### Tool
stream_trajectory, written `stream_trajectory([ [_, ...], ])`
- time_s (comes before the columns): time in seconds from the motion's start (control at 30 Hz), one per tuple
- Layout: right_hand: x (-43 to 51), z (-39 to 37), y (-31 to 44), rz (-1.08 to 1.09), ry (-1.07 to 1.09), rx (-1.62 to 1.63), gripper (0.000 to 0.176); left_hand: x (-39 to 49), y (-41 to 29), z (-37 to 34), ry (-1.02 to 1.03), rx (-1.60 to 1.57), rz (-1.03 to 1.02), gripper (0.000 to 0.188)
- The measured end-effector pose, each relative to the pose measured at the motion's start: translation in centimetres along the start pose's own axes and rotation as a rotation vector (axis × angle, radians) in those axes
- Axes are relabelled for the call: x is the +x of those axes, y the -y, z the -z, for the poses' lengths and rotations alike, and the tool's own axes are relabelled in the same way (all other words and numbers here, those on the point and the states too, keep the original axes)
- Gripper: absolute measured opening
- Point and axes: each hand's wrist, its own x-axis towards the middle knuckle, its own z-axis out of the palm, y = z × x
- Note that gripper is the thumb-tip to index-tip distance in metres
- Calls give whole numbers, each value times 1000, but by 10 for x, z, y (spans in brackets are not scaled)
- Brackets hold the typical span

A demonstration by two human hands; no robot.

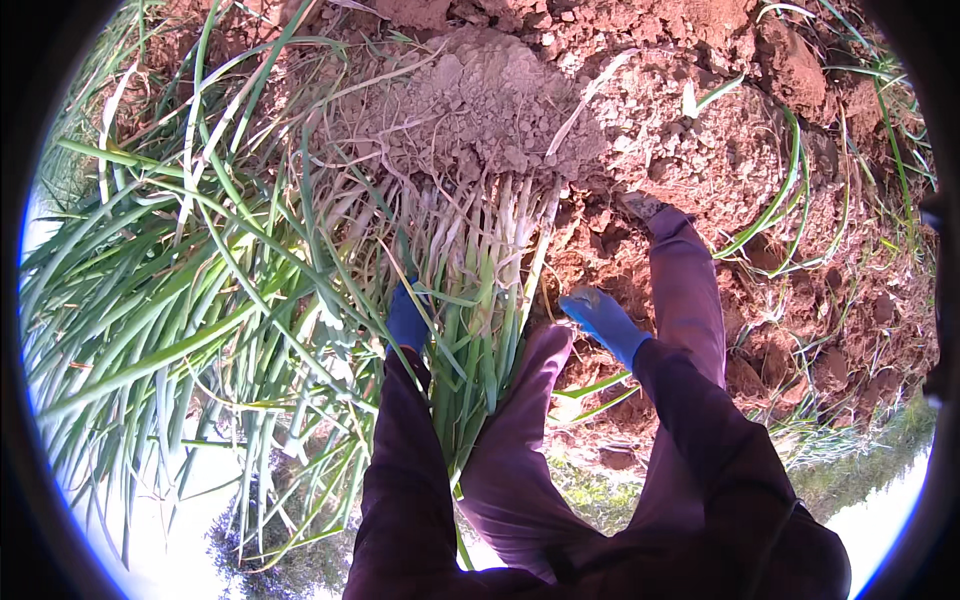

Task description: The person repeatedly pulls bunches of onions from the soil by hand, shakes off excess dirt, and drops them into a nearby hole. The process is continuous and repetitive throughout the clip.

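A thick row of green onions [487,277] stands in front of me, their pale lower stems meeting the loose soil. My left hand [409,315], in a blue glove, reaches in among the leaves at the left side of this clump. Leaves cross over its fingers, so its grip is hidden. To the right of the clump, my right hand [604,319] hovers near my bent knee, also gloved in blue. Soil marks its fingertips. I see its back, with the fingers close together and pointing left; nothing plainly shows in it.
Long green onion leaves [180,300] spread across the left side. A mound of crumbly soil [480,97] lies beyond the stems. Reddish clods [780,330] and a few loose leaves [780,195] cover the ground at right. My lower leg [682,292] stands beside my right hand.
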Motion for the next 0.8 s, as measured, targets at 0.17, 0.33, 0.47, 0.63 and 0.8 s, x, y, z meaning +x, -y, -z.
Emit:
stream_trajectory([
  [0.17,52,-38,20,57,-155,83,97,64,-28,29,321,745,-117,28],
  [0.33,97,-72,79,288,-208,552,91,105,-37,32,-24,-525,32,49],
  [0.47,108,-112,84,60,-721,-672,119,100,38,-19,-277,230,-41,68],
  [0.63,135,-61,-25,47,-31,477,112,119,32,-15,-54,238,-93,52],
  [0.8,173,-82,-39,167,27,573,71,126,31,-41,174,92,192,60],
])
